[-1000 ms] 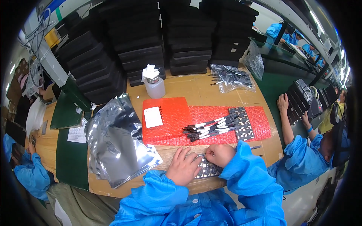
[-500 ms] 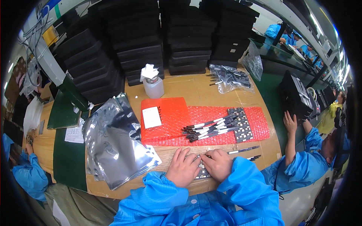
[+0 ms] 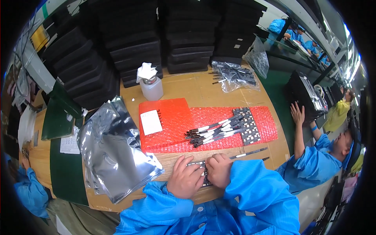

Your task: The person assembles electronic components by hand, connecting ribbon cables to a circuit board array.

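A small flat black panel dotted with pale rectangles lies at the near edge of the cardboard-covered table, partly hidden under my hands. My left hand rests on its left side, fingers bent over it and thumb near its lower part. My right hand is curled, its fingertips pressed on the panel's upper right; what lies beneath them is hidden. A thin dark strip with a white section reaches out to the right from beside my right hand. A larger patterned panel and a pile of black-and-white strips lie beyond.
Red bubble wrap lies under the pile, with a red pouch at its left. Silvery bags cover the left side. Behind are a dispenser bottle, bagged strips and stacked black trays. A co-worker sits at right.
My view has shifted slightly, so most things appear a little further left. My hands stay on the panel, the left fingers more bent and the right hand more upright.
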{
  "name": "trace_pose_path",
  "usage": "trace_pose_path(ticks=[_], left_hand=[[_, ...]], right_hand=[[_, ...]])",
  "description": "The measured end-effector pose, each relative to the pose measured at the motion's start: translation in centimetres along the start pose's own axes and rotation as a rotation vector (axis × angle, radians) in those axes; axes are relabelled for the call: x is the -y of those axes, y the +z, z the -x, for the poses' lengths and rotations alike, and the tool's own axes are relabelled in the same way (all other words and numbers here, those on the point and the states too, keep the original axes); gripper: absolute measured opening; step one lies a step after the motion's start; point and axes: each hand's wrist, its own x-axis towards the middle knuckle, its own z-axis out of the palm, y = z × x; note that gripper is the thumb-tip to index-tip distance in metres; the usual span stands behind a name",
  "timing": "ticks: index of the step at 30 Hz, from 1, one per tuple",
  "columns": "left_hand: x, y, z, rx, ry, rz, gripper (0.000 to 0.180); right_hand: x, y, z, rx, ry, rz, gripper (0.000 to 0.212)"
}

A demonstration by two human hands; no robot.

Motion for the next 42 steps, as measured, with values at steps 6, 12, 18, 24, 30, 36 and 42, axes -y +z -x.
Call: trace_pose_path(ticks=[6, 12, 18, 24, 30, 36, 42], left_hand=[[0.2, 0.0, 0.1, -0.019, -0.005, -0.040, 0.022], [0.2, 0.3, 0.3, -0.034, -0.018, -0.081, 0.022], [0.4, 0.4, 0.4, -0.044, -0.008, -0.082, 0.021], [0.5, 0.3, 0.4, -0.026, -0.027, -0.064, 0.021], [0.2, 0.1, 0.1, -0.026, -0.017, -0.055, 0.018], [0.5, 0.1, 0.3, -0.023, -0.034, -0.067, 0.020], [0.1, 0.1, 0.4, -0.043, -0.007, -0.079, 0.021]], right_hand=[[0.4, -1.2, -0.4, 0.058, -0.080, 0.110, 0.024], [-0.3, -1.6, 0.5, -0.082, -0.178, -0.011, 0.032], [-0.1, -1.6, 0.6, -0.143, -0.148, -0.034, 0.032], [0.6, -2.2, -0.3, -0.024, -0.198, 0.120, 0.026], [0.8, -2.2, -0.6, 0.105, -0.136, 0.180, 0.021], [0.4, -3.3, -1.5, -0.006, -0.127, 0.018, 0.017], [-1.8, -3.2, -5.8, -0.245, -0.127, 0.056, 0.019]])
